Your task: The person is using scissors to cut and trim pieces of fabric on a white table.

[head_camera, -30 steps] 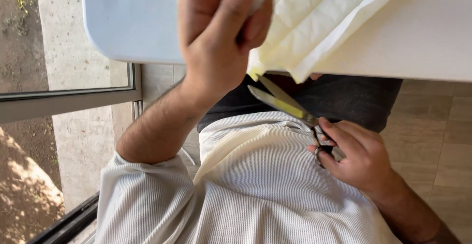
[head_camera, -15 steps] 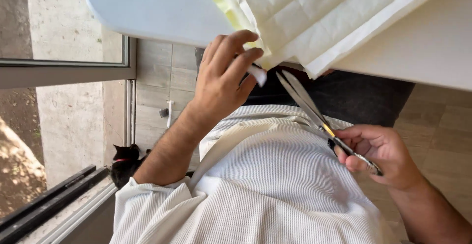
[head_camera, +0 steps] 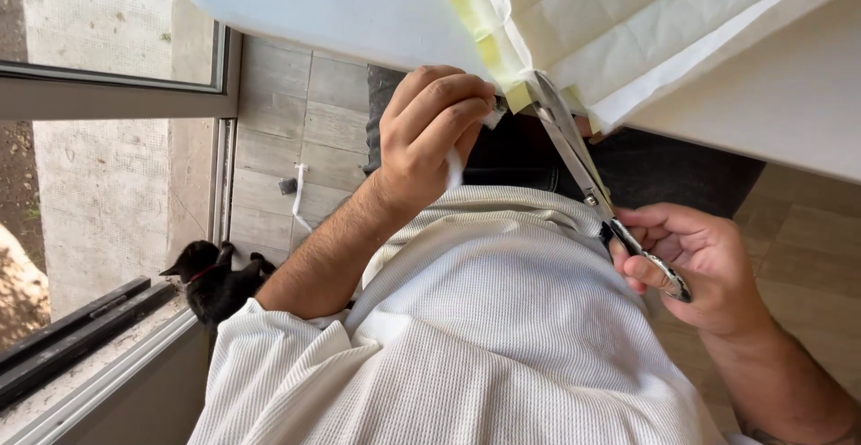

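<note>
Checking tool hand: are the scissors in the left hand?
No. The scissors are gripped by the right hand; the left hand pinches the fabric.

- The folded cream fabric [head_camera: 646, 23] runs off the frame's top and right edges.
- The scissors' [head_camera: 583, 171] handles are buried in the right hand [head_camera: 695, 261]; their blade tips vanish at the fabric's edge.
- The left hand's [head_camera: 430, 135] fingertips hide what they pinch.
- A black cat [head_camera: 211, 279], lower left, is partly behind the sleeve.
</note>
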